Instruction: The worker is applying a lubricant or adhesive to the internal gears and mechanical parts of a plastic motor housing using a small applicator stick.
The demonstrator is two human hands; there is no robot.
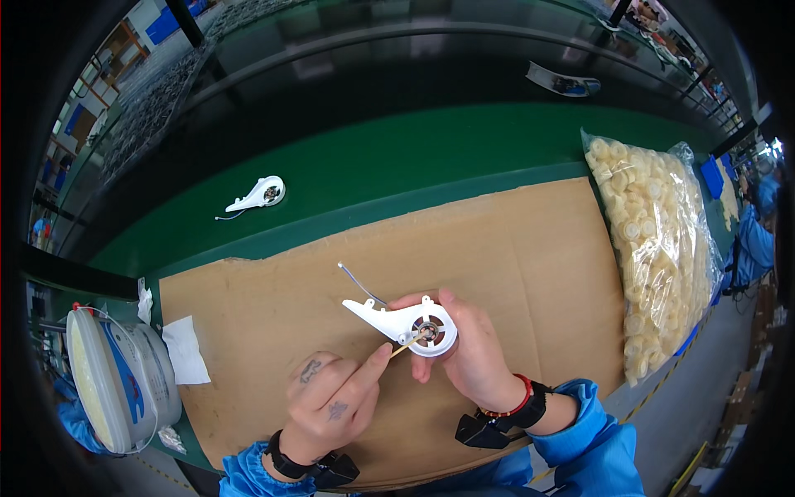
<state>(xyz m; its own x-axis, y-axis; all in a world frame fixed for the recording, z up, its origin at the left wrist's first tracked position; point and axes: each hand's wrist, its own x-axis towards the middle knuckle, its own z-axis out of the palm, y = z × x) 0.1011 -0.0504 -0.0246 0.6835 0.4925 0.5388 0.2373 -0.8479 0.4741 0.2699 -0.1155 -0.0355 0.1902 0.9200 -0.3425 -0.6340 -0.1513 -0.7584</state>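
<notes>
My right hand (480, 356) is closed around a white plastic fan housing (381, 316), a round ring with spokes and a long tapered tail pointing left. A thin wire (362, 283) with a small white connector sticks out behind it. In my left hand (335, 398) a thin pale stick (402, 349) is pinched, its far end reaching the round metal-looking centre of the housing. Whether the tip touches the centre I cannot tell. Both hands are above the brown cardboard sheet (530, 282).
Beyond the cardboard, a similar white housing (248, 200) lies on the green surface. A clear bag of cream-coloured round parts (658, 248) stands at right. A white tub (137, 373) and white paper (187, 351) are at left. A curved white part (563, 83) lies farther back.
</notes>
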